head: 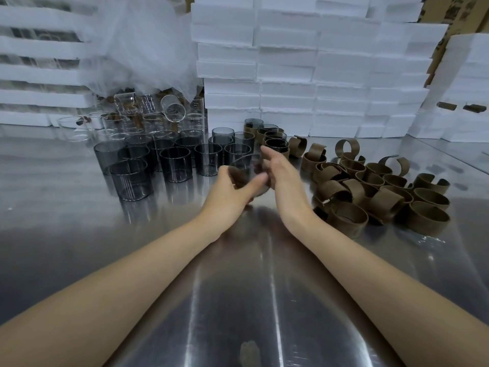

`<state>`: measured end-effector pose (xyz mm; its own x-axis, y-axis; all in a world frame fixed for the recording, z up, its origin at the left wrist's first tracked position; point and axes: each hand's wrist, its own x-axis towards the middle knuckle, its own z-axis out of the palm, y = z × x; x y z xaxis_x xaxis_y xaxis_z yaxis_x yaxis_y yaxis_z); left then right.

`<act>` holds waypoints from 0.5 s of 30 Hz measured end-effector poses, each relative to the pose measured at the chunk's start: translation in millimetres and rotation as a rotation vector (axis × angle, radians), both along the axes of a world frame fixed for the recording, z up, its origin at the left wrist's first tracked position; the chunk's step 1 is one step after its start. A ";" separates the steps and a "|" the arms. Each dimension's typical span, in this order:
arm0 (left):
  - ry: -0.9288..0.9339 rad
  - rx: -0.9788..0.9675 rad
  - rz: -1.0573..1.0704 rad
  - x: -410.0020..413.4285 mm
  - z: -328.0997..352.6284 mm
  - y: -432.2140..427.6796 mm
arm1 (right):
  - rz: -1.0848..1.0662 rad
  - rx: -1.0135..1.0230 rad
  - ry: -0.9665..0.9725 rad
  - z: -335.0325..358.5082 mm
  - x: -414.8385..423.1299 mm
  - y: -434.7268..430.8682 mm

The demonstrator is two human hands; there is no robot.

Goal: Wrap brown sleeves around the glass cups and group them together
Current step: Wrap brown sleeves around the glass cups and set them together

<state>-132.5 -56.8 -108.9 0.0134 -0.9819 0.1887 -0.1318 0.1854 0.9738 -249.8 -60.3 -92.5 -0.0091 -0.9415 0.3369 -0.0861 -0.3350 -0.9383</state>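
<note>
Left hand: the left hand (230, 193) sits in the centre of the frame, fingers curled round the near left side of a held cup (244, 168), thumb stretched across towards the other hand.
Right hand: the right hand (281, 174) lies flat against the cup's right side, fingers straight and close together, tips pointing to the upper left.
Held cup: dark glass, lifted just above the table between both hands; it is blurred, and something brown shows round its lower part, though I cannot tell how far round it goes.
Bare cups: a cluster of dark cups (175, 165) stands upright left of the hands, touching or nearly touching one another.
Clear cups: behind them, towards the upper left, clear cups (148, 123) stand packed together, with one or two tipped on their sides on top.
Wrapped cups: a small group of wrapped cups (274, 140) stands just beyond the right hand's fingertips, each with a brown band round it.
Loose sleeves: a heap of brown sleeves (375, 194), curled into open rings, fills the right of the frame, close beside the right wrist.
Table: a shiny metal table (238, 300) carries all of this.
Background: white foam boxes (291, 64) are stacked high across the top, with white foam sheet (137, 46) bunched at the upper left.
</note>
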 end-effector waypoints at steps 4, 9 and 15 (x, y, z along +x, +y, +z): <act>-0.379 -0.170 0.024 -2.0 2.7 11.3 | -0.017 0.026 -0.029 -1.9 3.7 5.6; -0.354 -0.300 -0.123 -2.8 5.1 17.5 | 0.039 0.130 -0.248 11.3 -11.4 2.0; 0.044 -0.057 -0.245 -5.6 4.9 11.5 | 0.295 0.245 -0.344 9.5 -16.7 -2.4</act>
<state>-138.1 -45.2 -104.0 -0.2139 -0.9448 0.2483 -0.0339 0.2613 0.9647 -266.4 -62.8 -83.0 0.1971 -0.9717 0.1306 0.3068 -0.0654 -0.9495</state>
